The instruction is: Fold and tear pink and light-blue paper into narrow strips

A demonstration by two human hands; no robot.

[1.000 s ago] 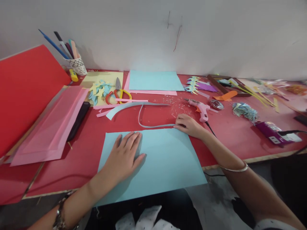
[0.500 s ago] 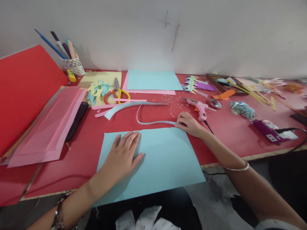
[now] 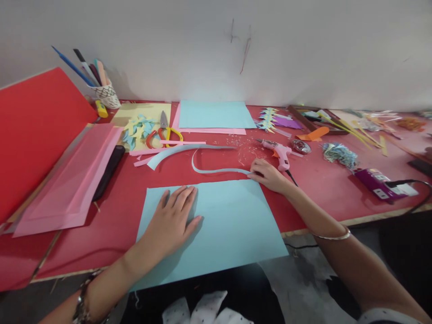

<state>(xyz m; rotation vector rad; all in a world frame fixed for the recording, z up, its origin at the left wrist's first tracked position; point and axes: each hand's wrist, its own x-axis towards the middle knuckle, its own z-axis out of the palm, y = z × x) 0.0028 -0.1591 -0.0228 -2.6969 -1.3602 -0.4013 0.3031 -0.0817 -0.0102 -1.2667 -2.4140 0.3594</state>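
Observation:
Flat on a light blue sheet of paper (image 3: 229, 225) rests my left hand (image 3: 173, 218), fingers stretched out and thumb apart. The sheet overhangs the table's front edge. Just beyond its far right corner, my right hand (image 3: 268, 174) pinches the right end of a thin, curving light blue paper strip (image 3: 219, 171). The strip's other end curls upward at the left. A wider light blue strip (image 3: 168, 153) lies behind it, across several pink paper strips (image 3: 145, 159). To the right of my right hand's fingers is a pink glue gun (image 3: 280, 150).
Scissors (image 3: 164, 128) and paper scraps (image 3: 138, 128) lie at the back left. Pink sheets (image 3: 64, 189) and a red board (image 3: 37, 139) stand at the left, near a pen cup (image 3: 107, 95). A purple power box (image 3: 380, 184) with a cable sits at the right.
The whole view has shifted very slightly. Both hands keep their places, and the strip's curled left end has moved a little.

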